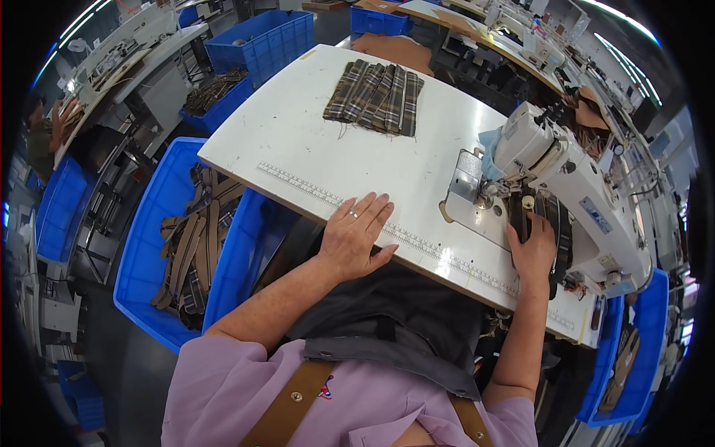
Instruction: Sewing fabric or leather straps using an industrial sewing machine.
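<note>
Where straps [538, 216] pass, right hand [533, 249] hides their ends.

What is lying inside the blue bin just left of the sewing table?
The blue bin holds a loose heap of brown and plaid straps. The table edge covers its far corner, and the heap hides the bin's bottom.

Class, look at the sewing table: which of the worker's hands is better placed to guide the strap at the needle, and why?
Probably the right hand: it already rests on the dark strap beside the sewing machine. The left hand lies flat on the table edge, apart from the strap.
</note>
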`<state>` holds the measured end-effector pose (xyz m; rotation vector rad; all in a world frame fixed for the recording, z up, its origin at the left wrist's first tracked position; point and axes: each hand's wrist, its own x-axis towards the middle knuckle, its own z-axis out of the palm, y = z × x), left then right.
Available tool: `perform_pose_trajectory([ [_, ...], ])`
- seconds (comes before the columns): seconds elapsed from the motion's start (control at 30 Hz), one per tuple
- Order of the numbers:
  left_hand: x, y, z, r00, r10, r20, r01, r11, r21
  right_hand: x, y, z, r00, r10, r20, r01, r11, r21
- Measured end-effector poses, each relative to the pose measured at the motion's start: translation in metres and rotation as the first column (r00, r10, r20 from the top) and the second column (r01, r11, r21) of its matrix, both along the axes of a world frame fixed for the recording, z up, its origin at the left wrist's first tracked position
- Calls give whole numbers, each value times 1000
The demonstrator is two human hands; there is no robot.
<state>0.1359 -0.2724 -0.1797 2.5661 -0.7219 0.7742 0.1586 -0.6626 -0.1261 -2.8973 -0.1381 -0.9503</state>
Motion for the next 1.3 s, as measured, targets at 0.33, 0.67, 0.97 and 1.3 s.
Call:
perform_pose_trajectory([
  [0.33, -5, -3, 1, 1000, 10, 19, -9, 1000, -18, 2, -5, 12, 985, -110, -135, 102, 993, -63],
  [0.67, -7, 4, -6, 996, -88, 19, 89, 994, -63, -3, -25, 13, 985, -46, -164, 42, 999, -32],
  [0.97, -21, 9, -28, 999, -24, 40, 26, 998, -50, -22, -45, 31, 973, -106, -204, 102, 994, -33],
  [1.3, -17, -26, 28, 833, -377, -404, 155, 861, -484, -100, 36, 61, 890, 279, -360, -97, 888, 449],
])
